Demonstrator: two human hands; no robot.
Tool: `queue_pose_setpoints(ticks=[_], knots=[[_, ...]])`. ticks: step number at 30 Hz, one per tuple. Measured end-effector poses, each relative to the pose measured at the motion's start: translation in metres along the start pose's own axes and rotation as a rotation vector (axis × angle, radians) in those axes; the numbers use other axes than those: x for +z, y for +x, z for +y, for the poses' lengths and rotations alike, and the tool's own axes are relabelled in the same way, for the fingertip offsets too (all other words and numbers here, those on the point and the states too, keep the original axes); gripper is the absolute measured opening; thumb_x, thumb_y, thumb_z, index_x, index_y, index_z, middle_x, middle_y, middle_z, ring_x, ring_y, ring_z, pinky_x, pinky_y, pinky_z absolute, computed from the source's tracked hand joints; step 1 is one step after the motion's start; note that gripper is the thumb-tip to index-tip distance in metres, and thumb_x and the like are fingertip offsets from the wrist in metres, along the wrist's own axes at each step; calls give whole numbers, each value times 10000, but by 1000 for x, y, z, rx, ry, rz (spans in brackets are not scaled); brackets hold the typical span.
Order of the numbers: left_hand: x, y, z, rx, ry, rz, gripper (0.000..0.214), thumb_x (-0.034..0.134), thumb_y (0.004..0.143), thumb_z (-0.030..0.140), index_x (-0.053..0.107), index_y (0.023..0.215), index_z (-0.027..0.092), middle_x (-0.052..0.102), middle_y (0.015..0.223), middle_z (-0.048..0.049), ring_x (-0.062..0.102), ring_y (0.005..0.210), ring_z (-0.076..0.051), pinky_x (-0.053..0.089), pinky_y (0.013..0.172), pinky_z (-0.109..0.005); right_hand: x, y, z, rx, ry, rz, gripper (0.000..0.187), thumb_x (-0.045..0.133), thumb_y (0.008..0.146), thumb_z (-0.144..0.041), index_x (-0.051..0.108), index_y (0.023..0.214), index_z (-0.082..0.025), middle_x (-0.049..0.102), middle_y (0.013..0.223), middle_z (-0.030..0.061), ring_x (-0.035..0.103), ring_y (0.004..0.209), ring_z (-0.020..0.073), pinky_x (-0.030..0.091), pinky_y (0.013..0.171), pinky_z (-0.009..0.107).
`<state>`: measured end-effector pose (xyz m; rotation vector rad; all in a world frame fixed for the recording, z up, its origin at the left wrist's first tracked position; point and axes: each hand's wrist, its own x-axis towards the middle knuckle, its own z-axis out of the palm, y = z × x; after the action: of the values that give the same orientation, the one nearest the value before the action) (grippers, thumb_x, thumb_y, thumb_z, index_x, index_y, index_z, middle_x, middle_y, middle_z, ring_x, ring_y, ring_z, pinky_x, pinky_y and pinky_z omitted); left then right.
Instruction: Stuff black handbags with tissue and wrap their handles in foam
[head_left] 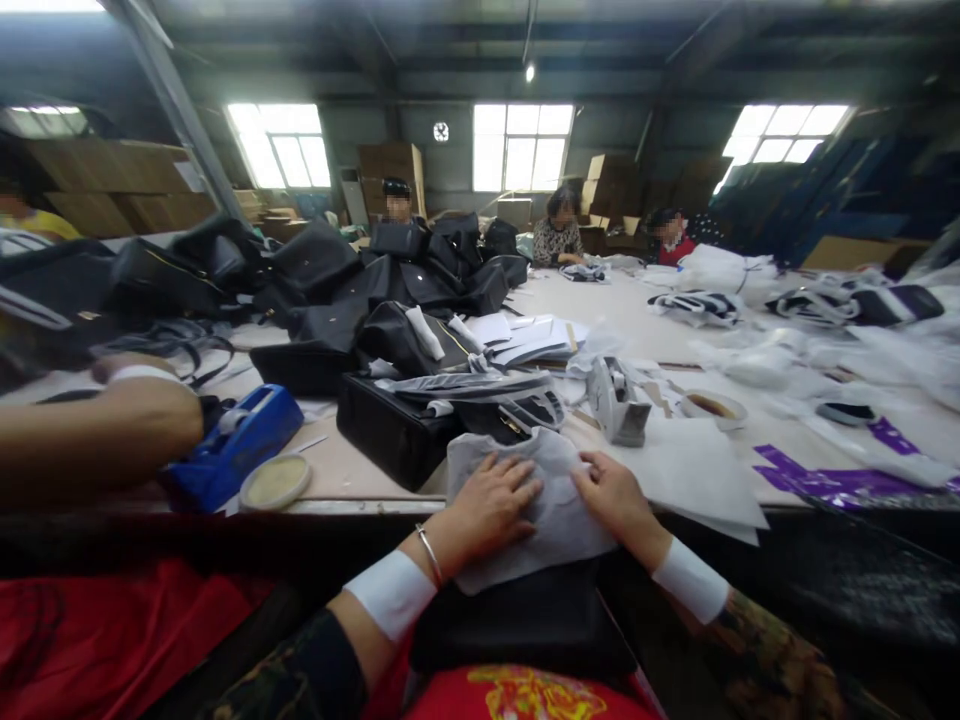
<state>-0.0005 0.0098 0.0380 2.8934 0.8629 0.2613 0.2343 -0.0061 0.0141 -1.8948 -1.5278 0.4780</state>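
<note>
On my feed, a blue tape dispenser (pixel 238 440) sits by the bench's (pixel 330 465) front edge, then my left hand (pixel 484 510), flat, fingers loosely spread on the white paper (pixel 556 515) at that edge, atop something black (pixel 517 620). My right hand (pixel 619 498) curls its fingers at the paper's right side; can't tell if they're pinching.

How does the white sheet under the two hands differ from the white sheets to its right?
The handled sheet is wrinkled; the other sheets look flatter and smoother. The left hand and right hand are on the handled sheet, not on the other sheets. The handled sheet partly covers a black item, while the other sheets lie on the table, overhanging its edge. Both look thin and whitish.
</note>
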Motion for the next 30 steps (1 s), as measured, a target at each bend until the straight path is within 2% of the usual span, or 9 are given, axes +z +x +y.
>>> queue_pose_setpoints(ticks=[5,8,10,13,15,18,21,24,30], knots=[[10,-7,-14,5,6,16,680,612,901,550,455,1492,252,439,1579,-125,408,1420,-357,270,1169,-584,-11,31,-42,-294,46,105,379,547,875,-424,668,1143,-185,740,1034,141,702,885,272,568,796,400],[8,-9,-10,3,-2,30,662,610,904,532,461,1487,256,486,1537,-118,430,1395,-347,274,1174,-558,10,50,-96,-321,36,-181,397,552,899,-396,651,1223,-190,749,828,66,710,780,237,563,792,370],[8,-11,-11,15,-6,35,655,580,921,521,439,1504,255,485,1536,-116,421,1404,-338,268,1184,-534,37,57,-128,-370,-27,-310,551,568,893,-362,539,1410,-174,762,982,92,718,900,244,554,856,371],[10,-15,-15,33,-16,17,667,498,948,532,390,1540,243,415,1594,-118,379,1447,-332,274,1193,-479,80,61,-156,-515,-333,-297,923,695,780,-332,284,1599,-225,412,1570,208,472,1367,395,465,1026,523],[13,-18,-19,24,-33,9,635,468,951,545,423,1523,273,443,1578,-105,403,1433,-334,302,1181,-452,101,66,-162,-539,-536,-274,1025,702,753,-258,170,1628,-303,115,1693,175,234,1489,475,407,1037,646],[15,-22,-23,11,-73,45,618,481,946,555,443,1503,290,518,1513,-115,450,1383,-346,313,1174,-501,117,85,-158,-500,-693,-213,1031,619,776,-113,91,1633,-339,13,1707,152,206,1496,488,484,965,608],[12,-24,-27,33,-115,93,650,498,949,546,399,1520,252,475,1544,-139,436,1385,-345,292,1179,-560,118,115,-151,-435,-761,-201,989,544,804,-54,53,1644,-232,77,1672,271,484,1348,457,549,900,496],[8,-26,-31,63,-139,105,626,490,959,543,411,1507,250,451,1563,-137,437,1381,-342,287,1179,-567,119,145,-151,-443,-815,-298,822,440,876,-44,149,1636,-159,309,1569,346,693,1089,378,562,879,467],[7,-25,-35,62,-121,98,589,483,968,524,445,1484,243,454,1559,-131,433,1385,-333,287,1179,-555,127,198,-167,-565,-804,-368,671,335,954,-43,278,1606,-188,563,1374,255,688,1111,328,533,948,442]])
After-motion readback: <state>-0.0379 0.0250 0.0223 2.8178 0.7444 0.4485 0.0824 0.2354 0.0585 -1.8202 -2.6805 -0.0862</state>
